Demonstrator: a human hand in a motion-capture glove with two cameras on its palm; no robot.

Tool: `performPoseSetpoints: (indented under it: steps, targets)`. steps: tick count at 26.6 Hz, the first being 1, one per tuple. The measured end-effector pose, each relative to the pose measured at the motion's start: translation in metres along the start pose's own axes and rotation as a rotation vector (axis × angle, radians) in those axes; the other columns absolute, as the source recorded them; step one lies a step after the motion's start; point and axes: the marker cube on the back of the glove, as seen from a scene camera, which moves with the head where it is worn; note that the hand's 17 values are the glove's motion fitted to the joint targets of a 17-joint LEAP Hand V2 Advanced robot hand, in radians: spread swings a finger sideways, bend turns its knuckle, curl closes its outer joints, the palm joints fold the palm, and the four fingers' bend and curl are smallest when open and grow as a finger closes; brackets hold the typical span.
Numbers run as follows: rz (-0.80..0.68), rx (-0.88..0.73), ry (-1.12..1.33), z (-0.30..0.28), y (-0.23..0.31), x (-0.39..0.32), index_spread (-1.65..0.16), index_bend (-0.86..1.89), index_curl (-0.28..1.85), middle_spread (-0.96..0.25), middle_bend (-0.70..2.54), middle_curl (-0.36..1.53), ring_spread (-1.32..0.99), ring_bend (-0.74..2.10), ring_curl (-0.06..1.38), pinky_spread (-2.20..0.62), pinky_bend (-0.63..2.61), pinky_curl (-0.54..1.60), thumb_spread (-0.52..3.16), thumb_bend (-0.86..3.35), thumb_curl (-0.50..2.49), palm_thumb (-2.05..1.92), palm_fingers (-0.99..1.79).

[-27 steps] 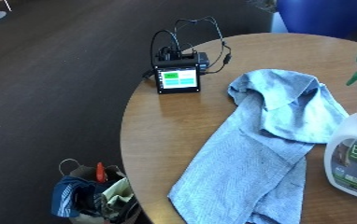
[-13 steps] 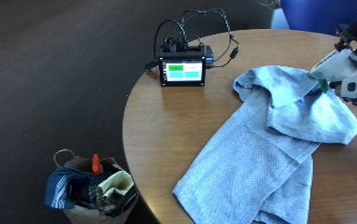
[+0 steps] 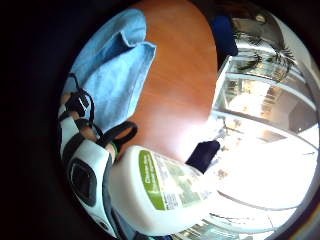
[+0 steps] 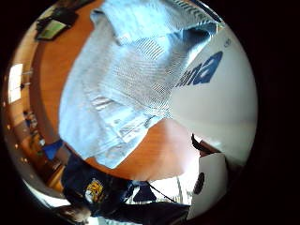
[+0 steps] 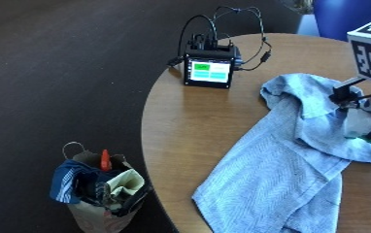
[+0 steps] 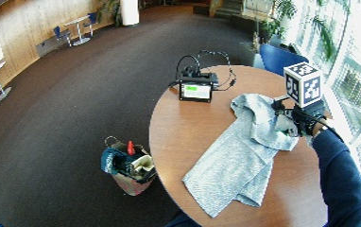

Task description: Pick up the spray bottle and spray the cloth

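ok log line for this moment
phase: bottle lifted | right hand: grips spray bottle | position: above cloth | cloth: spread on table | spray: none visible

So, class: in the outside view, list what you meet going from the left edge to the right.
Bag of clutter on the floor → small screen device on the table → blue cloth → gloved right hand holding the spray bottle.

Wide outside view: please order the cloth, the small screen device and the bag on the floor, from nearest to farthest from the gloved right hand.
From the right hand:
1. Cloth, under and beside the hand.
2. Screen device, across the table.
3. Bag, on the floor beyond the table edge.
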Motion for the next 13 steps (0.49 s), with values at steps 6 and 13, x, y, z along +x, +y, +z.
performPoseSetpoints:
  steps: [6, 13]
  targets:
    - [0.017, -0.125, 0.143, 0.01, -0.005, -0.006, -0.27, 0.14, 0.32, -0.15, 0.74, 0.5, -0.24, 0.77, 0.45, -0.31, 0.51, 0.37, 0.45, -0.03, 0.69, 1.02, 1.32]
    - [-0.018, -0.169, 0.205, 0.002, -0.01, -0.032, -0.27, 0.14, 0.33, -0.15, 0.73, 0.5, -0.24, 0.76, 0.45, -0.31, 0.5, 0.38, 0.46, -0.03, 0.7, 1.02, 1.33]
